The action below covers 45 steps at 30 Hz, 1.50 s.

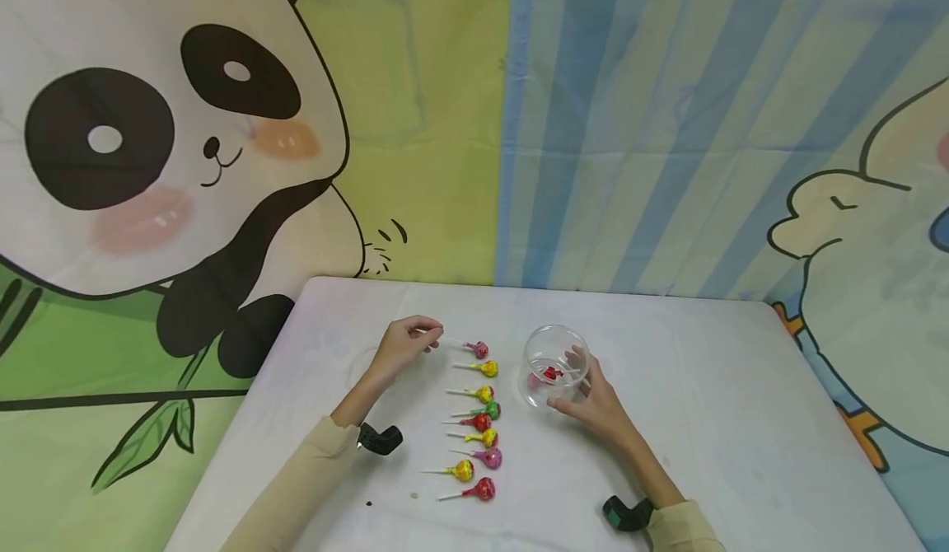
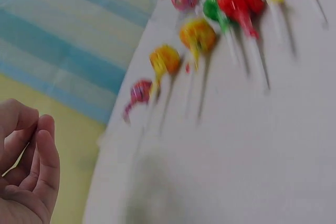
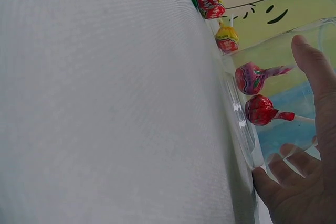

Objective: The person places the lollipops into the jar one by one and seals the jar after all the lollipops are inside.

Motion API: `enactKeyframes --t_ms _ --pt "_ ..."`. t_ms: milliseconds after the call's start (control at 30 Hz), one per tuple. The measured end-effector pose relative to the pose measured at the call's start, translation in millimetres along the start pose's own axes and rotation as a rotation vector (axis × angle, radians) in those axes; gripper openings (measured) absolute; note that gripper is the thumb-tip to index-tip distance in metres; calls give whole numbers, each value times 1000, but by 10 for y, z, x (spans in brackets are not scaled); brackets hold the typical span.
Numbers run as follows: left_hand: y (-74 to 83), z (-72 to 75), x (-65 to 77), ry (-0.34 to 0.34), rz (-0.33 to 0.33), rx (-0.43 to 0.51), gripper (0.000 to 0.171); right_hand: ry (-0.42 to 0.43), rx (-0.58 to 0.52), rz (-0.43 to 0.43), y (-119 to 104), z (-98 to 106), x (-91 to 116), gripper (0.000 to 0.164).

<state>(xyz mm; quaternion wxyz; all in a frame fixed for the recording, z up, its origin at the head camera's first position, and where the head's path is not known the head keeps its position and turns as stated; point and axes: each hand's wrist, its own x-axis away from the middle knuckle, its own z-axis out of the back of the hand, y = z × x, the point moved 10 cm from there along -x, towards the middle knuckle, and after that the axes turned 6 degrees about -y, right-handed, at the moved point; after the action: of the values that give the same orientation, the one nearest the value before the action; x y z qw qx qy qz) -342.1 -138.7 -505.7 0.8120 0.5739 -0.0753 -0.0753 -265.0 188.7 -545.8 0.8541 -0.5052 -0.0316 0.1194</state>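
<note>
The left grip [image 1: 405,348] bunches its fingertips near a pink lollipop [image 1: 481,350]'s stick; whether it pinches it, I cannot tell. Eight more lollipops [image 1: 483,422] line the surface [image 1: 712,387], then a clear bowl [image 1: 545,349] holding two, the right grip [image 1: 600,405] curled round it.

The white table [image 1: 741,412] carries a row of lollipops [image 1: 483,423], running near to far, sticks pointing left. A clear bowl [image 1: 537,351] stands right of the far end. A dark speck [image 1: 368,503] lies near left.
</note>
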Motion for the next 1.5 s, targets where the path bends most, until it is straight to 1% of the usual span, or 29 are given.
enactKeyframes --t_ms 67,167,267,367,467,633,800,900,1000,1133,1333,1500 --pt "-105 65 -25 18 26 -18 23 -2 2 5 -3 6 -2 98" --pt "-259 106 -84 9 65 -35 24 -6 0 2 0 7 -3 98" --pt "-371 85 -136 -26 102 -35 28 -10 -9 -6 7 3 0 98" --pt "-409 39 -176 -55 117 -40 31 -9 -9 -10 8 4 3 98" --pt "-410 -16 -209 -73 125 -49 33 -11 -6 -13 7 1 4 98" --pt "-383 -159 -257 -122 117 -108 31 -9 -2 -15 6 1 4 98" --pt "-427 -284 -290 -146 125 -128 29 -10 2 -16 0 -4 1 98" --pt "-417 -347 -293 -152 108 -127 26 -11 9 -20 4 -4 1 99" --pt "-390 -398 -293 -155 78 -147 24 -10 3 -23 4 -2 4 98" --pt "-375 -423 -303 -150 71 -159 21 -8 -4 -23 1 -1 7 98" --pt "-413 -422 -327 -143 105 -175 21 -8 12 -27 17 -10 3 98" --pt "-432 -429 -331 -144 106 -171 20 -7 24 -35 30 -15 2 99"
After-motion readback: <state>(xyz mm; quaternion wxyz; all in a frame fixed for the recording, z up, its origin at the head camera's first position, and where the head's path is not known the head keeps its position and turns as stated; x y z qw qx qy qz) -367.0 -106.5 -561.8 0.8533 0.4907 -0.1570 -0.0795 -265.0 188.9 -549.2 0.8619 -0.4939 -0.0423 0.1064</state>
